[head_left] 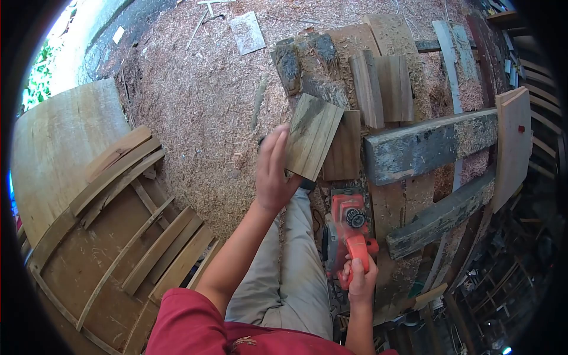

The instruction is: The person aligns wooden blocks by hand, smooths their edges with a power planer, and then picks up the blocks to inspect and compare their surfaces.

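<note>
My left hand [273, 171] grips a short wooden board [313, 136] by its left edge, fingers along the side and the thumb at its lower corner. The board is tilted, with a dark stain on its upper part. Just right of it, partly covered, is another short board [343, 148]. My right hand [360, 278] is wrapped round the rear handle of a red electric planer [349, 236]. A black knob tops the planer's front. Its sole is hidden from this angle.
Two wood pieces [381, 89] lie beyond the boards. Thick weathered beams [429, 145] run to the right, near an upright panel [512, 145]. Curved wooden strips [118, 171] and slats lie on a large sheet [71, 148] at left. Shavings [195, 112] cover the ground.
</note>
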### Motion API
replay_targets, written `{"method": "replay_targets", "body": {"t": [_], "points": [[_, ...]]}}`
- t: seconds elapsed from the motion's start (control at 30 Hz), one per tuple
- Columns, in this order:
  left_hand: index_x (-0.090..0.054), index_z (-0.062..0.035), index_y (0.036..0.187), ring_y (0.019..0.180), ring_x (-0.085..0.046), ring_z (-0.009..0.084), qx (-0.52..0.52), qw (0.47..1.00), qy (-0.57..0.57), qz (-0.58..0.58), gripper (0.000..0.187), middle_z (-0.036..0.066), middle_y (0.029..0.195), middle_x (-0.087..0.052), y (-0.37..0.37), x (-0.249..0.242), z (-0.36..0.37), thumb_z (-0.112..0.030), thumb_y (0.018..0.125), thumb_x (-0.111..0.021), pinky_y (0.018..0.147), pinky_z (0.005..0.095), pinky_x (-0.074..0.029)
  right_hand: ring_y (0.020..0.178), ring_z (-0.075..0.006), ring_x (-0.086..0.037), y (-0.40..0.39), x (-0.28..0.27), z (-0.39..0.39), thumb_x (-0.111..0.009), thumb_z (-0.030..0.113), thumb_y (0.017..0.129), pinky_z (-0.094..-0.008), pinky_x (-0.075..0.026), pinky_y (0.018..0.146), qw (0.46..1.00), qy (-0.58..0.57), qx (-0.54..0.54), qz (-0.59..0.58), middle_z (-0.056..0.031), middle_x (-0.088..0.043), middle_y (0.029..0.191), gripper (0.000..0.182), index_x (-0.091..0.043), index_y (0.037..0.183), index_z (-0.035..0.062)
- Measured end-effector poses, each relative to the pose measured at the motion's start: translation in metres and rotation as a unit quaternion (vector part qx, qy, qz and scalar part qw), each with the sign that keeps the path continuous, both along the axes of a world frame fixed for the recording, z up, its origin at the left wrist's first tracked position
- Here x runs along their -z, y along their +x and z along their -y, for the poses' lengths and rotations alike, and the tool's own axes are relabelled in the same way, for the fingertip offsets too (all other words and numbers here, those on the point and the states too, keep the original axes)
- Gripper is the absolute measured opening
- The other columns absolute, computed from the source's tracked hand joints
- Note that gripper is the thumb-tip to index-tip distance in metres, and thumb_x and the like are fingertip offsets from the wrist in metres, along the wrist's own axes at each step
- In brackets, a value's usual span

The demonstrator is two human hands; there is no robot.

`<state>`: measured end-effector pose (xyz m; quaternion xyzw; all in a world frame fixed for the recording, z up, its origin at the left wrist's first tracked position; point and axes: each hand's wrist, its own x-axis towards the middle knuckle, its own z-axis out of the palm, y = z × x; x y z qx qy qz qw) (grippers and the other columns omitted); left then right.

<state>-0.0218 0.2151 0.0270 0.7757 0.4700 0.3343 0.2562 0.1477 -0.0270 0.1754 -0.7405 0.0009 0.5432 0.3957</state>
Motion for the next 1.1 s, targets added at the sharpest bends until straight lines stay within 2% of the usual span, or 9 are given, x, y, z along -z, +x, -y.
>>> {"method": "replay_targets", "body": {"t": [0.1, 0.13, 0.37, 0.4, 0.6, 0.83, 0.87, 0.97, 1.1], "points": [[-0.044, 0.0092, 0.157, 0.147, -0.052, 0.0434, 0.013, 0.998, -0.043, -0.054, 0.070, 0.026, 0.155, -0.056, 0.006, 0.009, 0.005, -0.014, 0.098, -0.072, 0.125, 0.0526, -0.037, 0.053, -0.0078, -0.049, -0.002, 0.000, 0.001, -0.064, 0.029, 0.105, -0.0255, -0.039, 0.049, 1.000, 0.003, 0.002, 0.003, -0.0006, -0.057, 0.068, 0.032, -0.065, 0.108, -0.0023], [-0.046, 0.0085, 0.157, 0.150, -0.049, 0.0440, -0.006, 0.996, -0.078, -0.048, 0.065, 0.027, 0.157, -0.054, 0.006, 0.009, 0.009, -0.016, 0.101, -0.067, 0.127, 0.0564, -0.030, 0.053, -0.0077, -0.049, -0.002, 0.001, 0.001, -0.064, 0.029, 0.105, -0.0255, -0.039, 0.049, 1.000, 0.003, 0.002, 0.002, -0.0006, -0.057, 0.068, 0.032, -0.065, 0.108, -0.0023], [-0.041, 0.0099, 0.159, 0.149, -0.049, 0.0455, -0.092, 0.991, -0.095, -0.013, 0.065, 0.026, 0.159, -0.052, 0.032, 0.020, 0.026, -0.017, 0.104, -0.065, 0.126, 0.0615, -0.028, 0.053, -0.0072, -0.049, -0.003, 0.001, 0.006, -0.065, 0.029, 0.105, -0.0250, -0.039, 0.048, 1.000, 0.004, 0.001, 0.004, -0.0006, -0.057, 0.067, 0.032, -0.065, 0.108, -0.0022], [-0.040, 0.0110, 0.158, 0.152, -0.043, 0.0471, -0.096, 0.990, -0.100, 0.024, 0.065, 0.027, 0.163, -0.048, 0.036, 0.021, 0.027, -0.018, 0.105, -0.063, 0.127, 0.0623, -0.024, 0.053, -0.0072, -0.049, -0.002, 0.001, 0.008, -0.064, 0.029, 0.105, -0.0250, -0.039, 0.048, 1.000, 0.006, 0.001, 0.005, -0.0006, -0.057, 0.067, 0.032, -0.065, 0.109, -0.0022], [-0.035, 0.0101, 0.161, 0.159, -0.028, 0.0521, -0.096, 0.990, -0.105, 0.016, 0.067, 0.029, 0.170, -0.035, 0.062, 0.031, 0.032, -0.025, 0.109, -0.058, 0.128, 0.0638, -0.016, 0.054, -0.0072, -0.050, 0.002, -0.010, 0.013, -0.064, 0.027, 0.105, -0.0244, -0.039, 0.049, 1.000, -0.002, 0.026, -0.015, -0.0013, -0.059, 0.071, 0.030, -0.065, 0.110, -0.0024], [-0.026, 0.0103, 0.165, 0.158, -0.029, 0.0523, -0.143, 0.980, -0.098, 0.095, 0.075, 0.031, 0.170, -0.033, 0.087, 0.039, 0.008, -0.031, 0.110, -0.056, 0.129, 0.0621, -0.016, 0.058, -0.0072, -0.051, 0.017, -0.047, 0.005, -0.066, 0.038, 0.105, -0.0237, -0.038, 0.051, 1.000, 0.019, -0.023, 0.003, -0.0028, -0.060, 0.076, 0.040, -0.064, 0.109, -0.0011], [-0.023, 0.0096, 0.166, 0.159, -0.028, 0.0513, -0.136, 0.982, -0.079, 0.102, 0.076, 0.032, 0.170, -0.032, 0.087, 0.042, 0.005, -0.021, 0.108, -0.059, 0.130, 0.0596, -0.017, 0.059, -0.0072, -0.052, 0.020, -0.052, 0.004, -0.066, 0.041, 0.104, -0.0238, -0.038, 0.051, 0.999, 0.017, -0.043, 0.011, -0.0028, -0.060, 0.077, 0.042, -0.064, 0.109, -0.0010], [-0.021, 0.0093, 0.166, 0.162, -0.024, 0.0465, -0.130, 0.979, -0.051, 0.149, 0.069, 0.032, 0.172, -0.028, 0.088, 0.039, 0.013, -0.009, 0.109, -0.054, 0.132, 0.0527, -0.016, 0.062, -0.0072, -0.053, 0.025, -0.062, 0.000, -0.068, 0.047, 0.102, -0.0239, -0.040, 0.052, 0.996, 0.021, -0.083, 0.025, -0.0035, -0.062, 0.081, 0.048, -0.064, 0.110, -0.0010], [-0.017, 0.0085, 0.168, 0.161, -0.024, 0.0481, -0.136, 0.971, -0.085, 0.177, 0.076, 0.033, 0.173, -0.023, 0.085, 0.039, 0.054, -0.001, 0.102, -0.055, 0.132, 0.0542, -0.018, 0.066, -0.0084, -0.057, 0.025, -0.065, -0.007, -0.068, 0.050, 0.101, -0.0246, -0.043, 0.054, 0.996, 0.026, -0.077, 0.031, -0.0057, -0.064, 0.089, 0.053, -0.064, 0.114, -0.0015]]}}
